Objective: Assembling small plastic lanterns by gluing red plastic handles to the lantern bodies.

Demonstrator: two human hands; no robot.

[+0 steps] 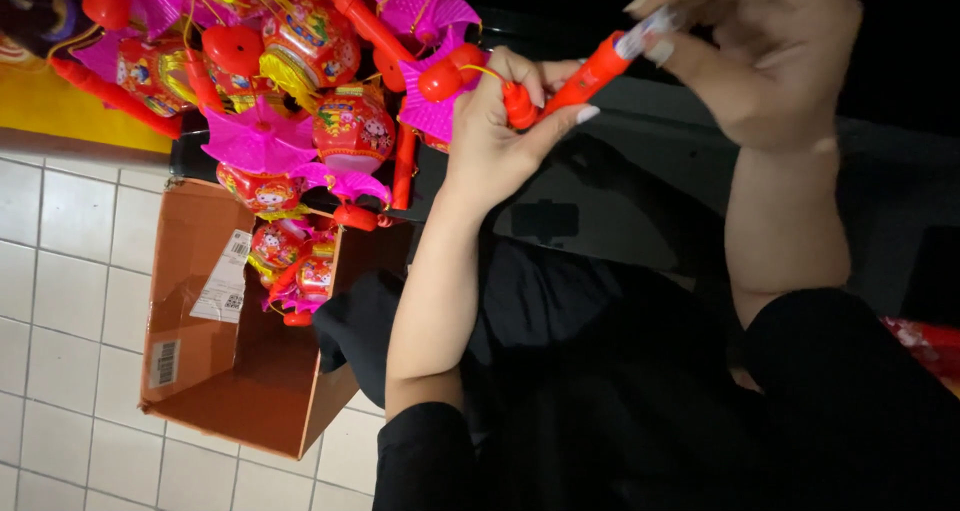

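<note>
- Left hand [500, 136]: fingers curled closed around the lower end of a red plastic stick [585, 76], pinching it near a small red bulb with a thin yellow wire.
- Right hand [770, 51]: fingertips closed on the upper, pale tip of the same stick; the stick runs slantwise between both hands, held in the air above the lap.
- Both forearms bare; black sleeves [850, 401] pushed up past the elbows; dark clothing fills the lower right of the view.
- Heap of toy lanterns [300, 81], red and magenta with yellow tassels and cartoon prints, lies just left of the left hand; red sticks stick out of the pile.
- Open cardboard box [200, 351] stands on the floor below the heap, flaps out, white labels on one flap; a few lanterns hang into its top.
- Floor [60, 271]: pale square tiles with dark grout.
- Yellow strip [70, 111] borders the tiles at upper left.
- Room beyond the hands is dark; detail there cannot be told.
</note>
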